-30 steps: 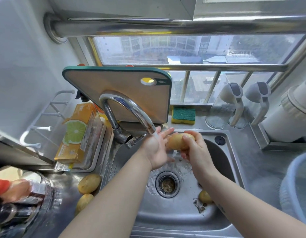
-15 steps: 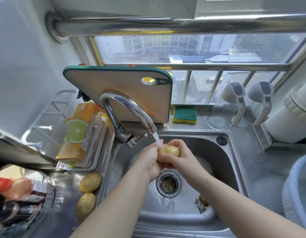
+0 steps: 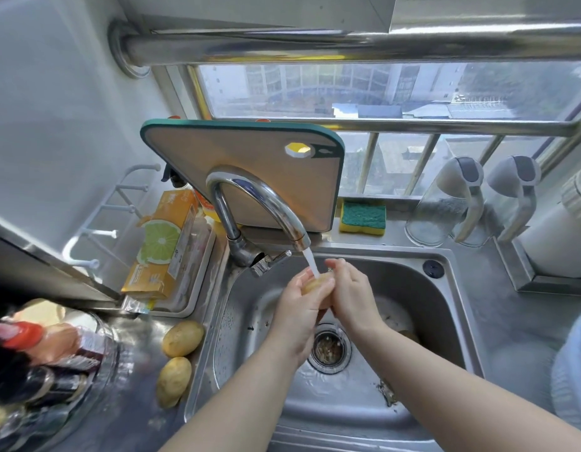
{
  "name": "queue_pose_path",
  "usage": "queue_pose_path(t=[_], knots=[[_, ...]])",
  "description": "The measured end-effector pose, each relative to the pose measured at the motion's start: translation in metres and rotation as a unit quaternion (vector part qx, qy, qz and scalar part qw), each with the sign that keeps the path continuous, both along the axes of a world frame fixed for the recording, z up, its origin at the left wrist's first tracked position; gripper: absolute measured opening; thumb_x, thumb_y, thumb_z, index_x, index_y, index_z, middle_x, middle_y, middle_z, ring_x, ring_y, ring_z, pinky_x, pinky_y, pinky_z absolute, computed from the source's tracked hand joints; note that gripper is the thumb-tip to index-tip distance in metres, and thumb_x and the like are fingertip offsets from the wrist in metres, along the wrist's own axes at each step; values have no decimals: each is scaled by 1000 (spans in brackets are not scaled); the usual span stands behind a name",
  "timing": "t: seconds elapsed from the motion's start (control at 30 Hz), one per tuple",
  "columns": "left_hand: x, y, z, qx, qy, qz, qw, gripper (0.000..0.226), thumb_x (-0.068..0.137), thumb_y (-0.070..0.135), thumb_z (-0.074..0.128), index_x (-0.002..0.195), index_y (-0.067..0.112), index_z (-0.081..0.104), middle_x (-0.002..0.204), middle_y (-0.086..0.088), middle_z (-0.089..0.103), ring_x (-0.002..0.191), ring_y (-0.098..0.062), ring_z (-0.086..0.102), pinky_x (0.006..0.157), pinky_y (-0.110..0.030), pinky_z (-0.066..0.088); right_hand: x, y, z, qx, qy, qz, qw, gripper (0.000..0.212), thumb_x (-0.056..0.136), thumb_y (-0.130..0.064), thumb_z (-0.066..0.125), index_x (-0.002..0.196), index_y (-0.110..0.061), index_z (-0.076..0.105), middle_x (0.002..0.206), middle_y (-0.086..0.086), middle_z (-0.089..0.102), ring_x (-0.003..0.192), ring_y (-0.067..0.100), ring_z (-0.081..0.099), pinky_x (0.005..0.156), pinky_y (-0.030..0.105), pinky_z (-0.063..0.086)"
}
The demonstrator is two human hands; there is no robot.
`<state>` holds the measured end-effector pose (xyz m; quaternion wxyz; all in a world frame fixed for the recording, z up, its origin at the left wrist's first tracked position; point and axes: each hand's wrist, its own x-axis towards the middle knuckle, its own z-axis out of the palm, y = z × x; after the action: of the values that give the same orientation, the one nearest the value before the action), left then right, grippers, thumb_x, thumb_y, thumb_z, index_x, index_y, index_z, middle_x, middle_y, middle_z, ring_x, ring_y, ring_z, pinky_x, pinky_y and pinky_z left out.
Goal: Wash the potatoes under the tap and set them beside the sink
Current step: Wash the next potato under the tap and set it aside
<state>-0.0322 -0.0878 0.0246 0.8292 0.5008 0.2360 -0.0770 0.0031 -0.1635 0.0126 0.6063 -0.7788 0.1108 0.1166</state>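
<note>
Both hands, left hand [image 3: 300, 308] and right hand [image 3: 351, 296], press fingers around a potato [image 3: 315, 283] under the running tap [image 3: 269, 207]; two washed potatoes [image 3: 182, 338] lie on the counter [image 3: 142, 415] beside the sink [image 3: 445, 321].

We cup potato [image 3: 315, 284] between left hand [image 3: 300, 306] and right hand [image 3: 351, 293] under tap [image 3: 260, 203] stream, over sink [image 3: 422, 295] drain. Two washed potatoes [image 3: 181, 339] lie on counter just left of sink. Another potato [image 3: 409, 336] shows partly behind our right forearm, in basin.
</note>
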Motion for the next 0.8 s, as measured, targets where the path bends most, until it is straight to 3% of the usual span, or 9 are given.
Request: queue_pose_path(t=[0.07, 0.2, 0.33, 0.4, 0.5, 0.57, 0.7, 0.8], knots=[[3, -3, -3, -12, 32, 46, 998, 32, 90, 8, 58, 122, 3, 55, 95, -9, 71, 81, -14, 68, 72, -27, 53, -6, -2, 4, -28, -53, 29, 998, 34, 100, -25, 33, 124, -22, 57, 116, -2, 62, 113, 16, 55, 101, 40, 43], [11, 2, -1, -10, 81, 142, 986, 23, 92, 9, 52, 111, 8, 64, 89, -10, 71, 72, -18, 66, 59, -26, 52, -19, -1, 13, -14, -113, 109, 987, 36, 100, -24, 36, 136, -28, 40, 102, -3, 64, 98, 14, 60, 86, 31, 47], [18, 10, 1, -10, 66, 188, 980, 21, 95, 11, 48, 111, 14, 61, 84, -6, 67, 68, -19, 62, 49, -25, 48, -18, 0, 18, 144, -8, 83, 986, 35, 95, -22, 52, 130, -19, 52, 114, 2, 63, 92, 6, 59, 64, 11, 45], [17, 11, 2, -50, 89, 201, 974, 17, 94, 15, 51, 107, 11, 62, 82, -8, 65, 65, -20, 60, 46, -25, 46, -16, -1, 20, 223, 32, 91, 970, 32, 91, -17, 60, 122, -14, 61, 99, 0, 66, 75, 0, 60, 56, 10, 43], [13, 13, -4, -107, 124, 193, 967, 19, 88, 14, 54, 103, 7, 64, 79, -12, 61, 60, -22, 56, 41, -24, 45, -13, -7, 20, 309, 78, 118, 941, 28, 90, -9, 57, 118, -7, 63, 86, -1, 63, 62, 1, 54, 57, 13, 40], [12, 16, -6, -127, 134, 164, 969, 26, 84, 12, 53, 108, 7, 63, 78, -12, 61, 59, -23, 55, 42, -24, 45, -10, -12, 19, 340, 118, 130, 924, 28, 93, -8, 53, 118, -5, 63, 87, 3, 59, 56, 4, 45, 54, 13, 38], [15, 17, 1, -137, 155, 143, 968, 10, 81, 7, 54, 81, 6, 64, 66, -12, 60, 48, -20, 54, 37, -20, 43, -4, -18, 19, 367, 179, 127, 904, 26, 94, -9, 50, 115, -6, 65, 87, 8, 58, 52, 5, 49, 52, 12, 46], [17, 15, 5, -142, 160, 137, 967, 16, 81, 5, 52, 92, 5, 64, 77, -15, 61, 53, -23, 52, 35, -19, 41, 0, -19, 21, 361, 193, 119, 905, 27, 96, -12, 48, 117, -5, 64, 86, 7, 63, 48, 6, 49, 50, 12, 45]])
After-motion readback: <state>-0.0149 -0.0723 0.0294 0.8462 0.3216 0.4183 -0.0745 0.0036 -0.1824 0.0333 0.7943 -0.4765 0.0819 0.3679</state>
